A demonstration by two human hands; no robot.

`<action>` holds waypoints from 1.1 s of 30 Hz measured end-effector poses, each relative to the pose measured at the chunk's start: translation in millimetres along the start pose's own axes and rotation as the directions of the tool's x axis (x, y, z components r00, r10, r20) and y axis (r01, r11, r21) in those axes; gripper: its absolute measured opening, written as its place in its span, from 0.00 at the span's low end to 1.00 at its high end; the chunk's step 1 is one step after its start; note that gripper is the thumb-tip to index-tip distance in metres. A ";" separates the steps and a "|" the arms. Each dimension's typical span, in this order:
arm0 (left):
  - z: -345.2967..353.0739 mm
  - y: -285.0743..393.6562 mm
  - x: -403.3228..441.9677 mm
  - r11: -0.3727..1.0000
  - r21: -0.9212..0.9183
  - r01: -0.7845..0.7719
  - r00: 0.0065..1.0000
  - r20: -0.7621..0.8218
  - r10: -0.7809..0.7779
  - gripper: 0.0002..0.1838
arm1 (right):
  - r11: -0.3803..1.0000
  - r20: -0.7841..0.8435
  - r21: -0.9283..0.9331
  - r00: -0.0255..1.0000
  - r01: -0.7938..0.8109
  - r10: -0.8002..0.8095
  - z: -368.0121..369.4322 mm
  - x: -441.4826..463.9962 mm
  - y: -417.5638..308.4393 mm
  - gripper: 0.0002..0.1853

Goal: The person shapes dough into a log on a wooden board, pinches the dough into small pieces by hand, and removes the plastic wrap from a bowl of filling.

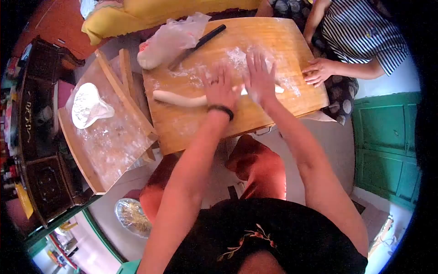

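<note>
A pale rope of dough [178, 98] lies across the floured wooden board [182, 130]. My left hand [220, 89] presses flat on it near the middle, fingers stretched out, with a dark band at the wrist. Farther right, my right hand [259, 82] also lies flat over the rope, its thumb spread away. Both palms hide part of the dough, and its right end shows as a whitish tip [278, 89]. Beyond my hands is a knife with a black handle [212, 36]. Beside it sits a clear plastic bag [182, 35] over a pale lump of dough [153, 57].
Across the board's right side, another person's hand [317, 71] rests near the edge. To the left stands a floured wooden tray [114, 146] with a white mound of flour [86, 105]. A covered dish [132, 218] sits low by my legs. Green doors [385, 132] are at right.
</note>
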State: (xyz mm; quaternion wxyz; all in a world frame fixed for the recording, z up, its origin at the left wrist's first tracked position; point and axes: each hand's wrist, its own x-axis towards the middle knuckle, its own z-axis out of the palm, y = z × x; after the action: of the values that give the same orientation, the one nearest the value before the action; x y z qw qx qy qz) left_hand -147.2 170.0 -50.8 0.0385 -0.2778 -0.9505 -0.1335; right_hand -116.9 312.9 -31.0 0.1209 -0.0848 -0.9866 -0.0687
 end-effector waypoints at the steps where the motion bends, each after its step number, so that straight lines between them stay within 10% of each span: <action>1: -7.4 -0.5 -11.1 1.000 -0.006 -0.007 0.998 0.055 0.008 0.41 | 0.997 0.072 0.074 0.997 0.022 -0.028 -15.3 -12.4 0.1 0.34; 6: -18.8 -4.2 -74.0 0.983 -0.136 -0.121 0.990 0.056 0.130 0.41 | 0.976 0.236 0.188 0.959 0.110 -0.154 -34.2 -78.0 18.9 0.32; 9: -17.2 -5.3 -32.2 0.998 0.033 0.049 0.981 0.189 -0.054 0.41 | 0.994 0.264 0.048 0.961 -0.094 0.078 -6.4 -23.4 22.8 0.32; 15: -14.0 -23.0 2.6 0.992 0.110 0.066 0.998 0.009 -0.067 0.40 | 0.979 -0.039 -0.014 0.979 -0.202 0.201 31.5 25.4 44.0 0.33; 25: -15.0 8.1 22.6 0.953 -0.302 -0.013 0.963 -0.261 -0.070 0.36 | 0.997 0.008 0.058 0.999 -0.046 0.045 13.5 28.5 -6.0 0.33; 27: -5.9 16.4 16.8 0.977 -0.213 -0.030 0.974 -0.224 -0.019 0.37 | 0.980 0.003 -0.113 0.986 0.165 -0.166 56.2 -0.8 -12.7 0.34; 33: -15.5 21.6 -87.9 0.913 -0.375 -0.162 0.987 -0.050 0.154 0.39 | 0.970 0.190 0.210 0.968 0.123 -0.164 -40.4 -88.2 -20.2 0.36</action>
State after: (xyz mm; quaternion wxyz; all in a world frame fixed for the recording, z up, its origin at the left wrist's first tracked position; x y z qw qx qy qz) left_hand -61.5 137.7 -43.9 0.0041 -0.3545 -0.8810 -0.3133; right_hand -27.1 273.6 -16.5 0.0206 -0.0071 -0.9993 0.0298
